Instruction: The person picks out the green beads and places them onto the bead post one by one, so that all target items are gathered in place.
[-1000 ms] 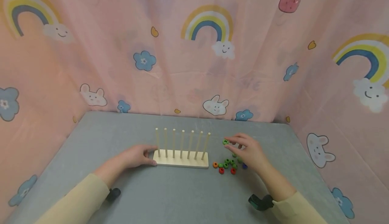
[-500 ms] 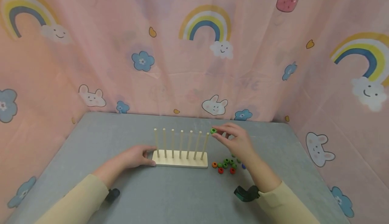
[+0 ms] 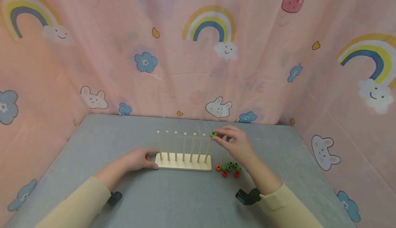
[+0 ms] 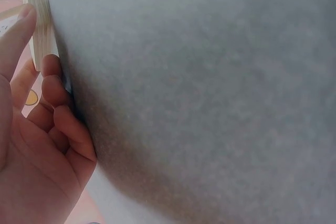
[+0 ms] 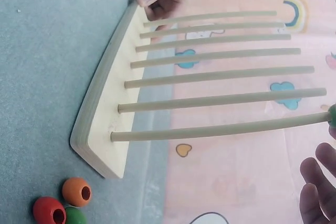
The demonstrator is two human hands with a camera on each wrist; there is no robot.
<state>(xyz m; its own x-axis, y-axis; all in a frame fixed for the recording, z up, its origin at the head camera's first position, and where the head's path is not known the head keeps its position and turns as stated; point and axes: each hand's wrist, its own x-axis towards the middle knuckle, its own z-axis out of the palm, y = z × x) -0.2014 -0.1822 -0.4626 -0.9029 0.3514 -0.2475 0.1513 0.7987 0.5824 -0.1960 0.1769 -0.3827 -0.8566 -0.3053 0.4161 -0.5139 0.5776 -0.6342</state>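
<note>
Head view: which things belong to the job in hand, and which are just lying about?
In the job:
pegged board, held by the left hand
green bead, pinched by the right hand at the tip of the end peg
loose green, red and orange beads, probably

Just about:
pink curtain
grey table, only a support
dark wrist devices, worn

Green bead (image 3: pixel 213 134) moved to tip of rightmost peg (image 5: pixel 220 130)

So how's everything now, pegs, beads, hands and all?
Board: flat on the table
Pegs: standing up, left six bare
Green bead: pinched at tip of rightmost peg
Loose beads: lying on the table
Left hand: holding the board's end
Right hand: pinching the green bead
Curtain: hanging
</note>
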